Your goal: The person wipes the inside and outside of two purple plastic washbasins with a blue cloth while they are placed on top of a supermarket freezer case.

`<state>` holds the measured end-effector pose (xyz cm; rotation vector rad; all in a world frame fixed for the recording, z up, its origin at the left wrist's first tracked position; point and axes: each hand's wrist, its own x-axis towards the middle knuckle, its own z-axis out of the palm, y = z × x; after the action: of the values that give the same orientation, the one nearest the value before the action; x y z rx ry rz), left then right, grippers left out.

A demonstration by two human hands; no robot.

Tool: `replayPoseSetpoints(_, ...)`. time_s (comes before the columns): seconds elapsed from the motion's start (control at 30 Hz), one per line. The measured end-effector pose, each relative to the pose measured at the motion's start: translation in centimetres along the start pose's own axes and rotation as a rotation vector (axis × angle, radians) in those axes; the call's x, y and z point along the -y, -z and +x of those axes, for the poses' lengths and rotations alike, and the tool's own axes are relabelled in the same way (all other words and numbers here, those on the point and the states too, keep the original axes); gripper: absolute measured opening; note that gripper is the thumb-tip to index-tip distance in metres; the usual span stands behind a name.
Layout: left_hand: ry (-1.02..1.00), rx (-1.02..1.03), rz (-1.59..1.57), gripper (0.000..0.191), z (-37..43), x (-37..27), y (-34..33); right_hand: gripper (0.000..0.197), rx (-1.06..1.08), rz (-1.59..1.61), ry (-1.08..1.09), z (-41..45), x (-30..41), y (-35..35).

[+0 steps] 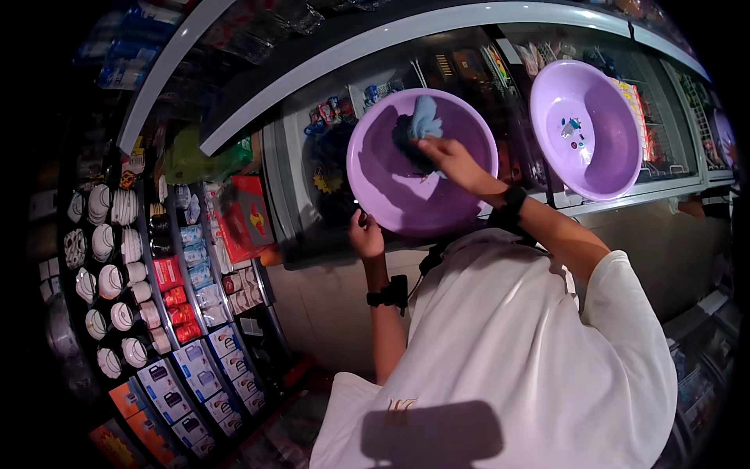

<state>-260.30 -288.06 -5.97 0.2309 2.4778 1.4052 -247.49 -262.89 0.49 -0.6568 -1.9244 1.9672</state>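
A round purple plastic basin [387,193] rests on the glass top of a display freezer before me. Inside it, my right hand [451,161] grips a light blue cloth [426,117], whose lower part lies in shadow. A pale patch shows on the basin floor below the cloth. At the basin's near left rim is my left hand [367,234], its fingers curled; whether it touches the rim cannot be made out. To the right stands a second purple basin [592,176], tilted in view, with a few small dark and blue marks on its bottom.
The glass-topped freezer [322,199] holds packaged goods under its lid. On the left, shelves carry stacked white bowls [110,281], blue packets [196,255] and boxed goods [176,404]. A red box [246,217] sits by the freezer's left end. A white frame rail [375,44] curves behind the basins.
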Motion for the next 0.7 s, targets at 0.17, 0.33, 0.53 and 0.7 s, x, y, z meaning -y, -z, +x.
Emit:
replayPoseSetpoints(0.17, -0.131, 0.022, 0.256, 0.026, 0.6, -2.1, -0.4, 0.049, 0.339, -0.256, -0.202, 0.7, -6.1, -5.3)
replayPoseSetpoints(0.33, -0.092, 0.131, -0.215, 0.034, 2.2, 1.8, 0.8, 0.058, 0.506, -0.146, -0.326, -1.4, -5.6, -10.2)
replayPoseSetpoints(0.53, -0.023, 0.197, -0.098, 0.034, 3.6, 0.2, 0.9, 0.058, 0.119, 0.062, -0.340, 4.2, -8.2, -13.2)
replayPoseSetpoints(0.7, -0.032, 0.250, -0.092, 0.032, 4.6, -0.1, 1.0, 0.041, -0.296, 0.438, -0.188, 9.8, -8.1, -10.7)
